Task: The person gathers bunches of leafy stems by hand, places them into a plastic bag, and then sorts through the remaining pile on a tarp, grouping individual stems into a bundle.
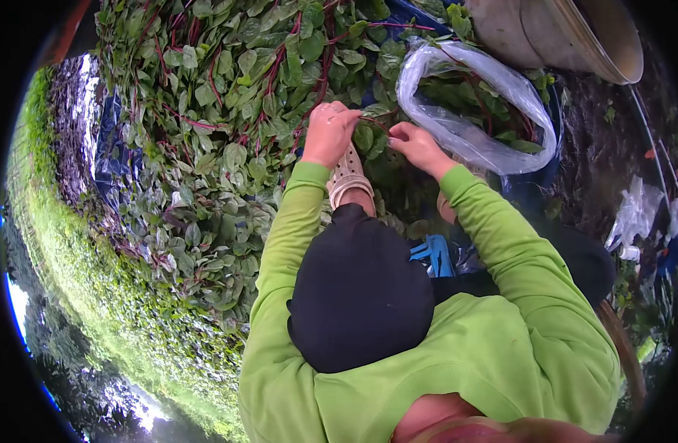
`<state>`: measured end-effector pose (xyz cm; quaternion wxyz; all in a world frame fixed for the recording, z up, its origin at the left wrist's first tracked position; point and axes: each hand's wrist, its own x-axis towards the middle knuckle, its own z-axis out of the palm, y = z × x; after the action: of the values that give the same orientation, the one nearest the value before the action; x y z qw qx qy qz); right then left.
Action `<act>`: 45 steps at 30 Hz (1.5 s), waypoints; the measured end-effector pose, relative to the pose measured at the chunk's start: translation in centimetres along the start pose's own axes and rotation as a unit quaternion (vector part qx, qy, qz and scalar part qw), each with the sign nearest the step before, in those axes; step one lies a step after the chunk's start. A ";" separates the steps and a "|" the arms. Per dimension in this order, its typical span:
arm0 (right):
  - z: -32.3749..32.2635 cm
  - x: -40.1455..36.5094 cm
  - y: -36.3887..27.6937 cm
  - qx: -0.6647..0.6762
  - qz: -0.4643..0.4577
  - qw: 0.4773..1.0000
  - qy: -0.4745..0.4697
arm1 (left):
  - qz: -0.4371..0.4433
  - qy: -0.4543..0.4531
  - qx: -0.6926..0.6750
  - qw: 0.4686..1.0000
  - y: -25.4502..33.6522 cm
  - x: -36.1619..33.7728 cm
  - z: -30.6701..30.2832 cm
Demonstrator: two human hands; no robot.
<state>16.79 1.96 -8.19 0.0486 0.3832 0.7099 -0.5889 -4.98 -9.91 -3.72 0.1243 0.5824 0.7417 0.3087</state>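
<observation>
A thin red Malabar spinach stem (374, 122) stretches between my two hands, with green leaves hanging from it. My left hand (329, 135) is closed at its left end, above the toe of a beige clog. My right hand (422, 149) pinches the other end between thumb and fingertips. Ahead and to the left spreads a large heap of Malabar spinach (243, 88) with red stems and green leaves. Just beyond my right hand, a clear plastic bag (416, 92) stands wide open, with leafy stems inside it.
A large pale bucket (516, 33) lies tilted at the top right. My beige clog (348, 171) and dark-clad knee (361, 292) are close below my hands. Light blue strips (436, 255) lie beside the knee. Crumpled clear plastic (636, 214) is at the far right.
</observation>
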 end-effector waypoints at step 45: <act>4.3 -4.4 -5.7 -0.152 -0.280 0.948 0.000 | -0.160 -0.162 0.288 0.930 -0.8 0.1 -10.1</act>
<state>14.80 -4.00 -2.61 -0.0609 0.1576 0.8695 -0.4641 -11.11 -13.07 3.70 0.1175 0.5085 0.8521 -0.0407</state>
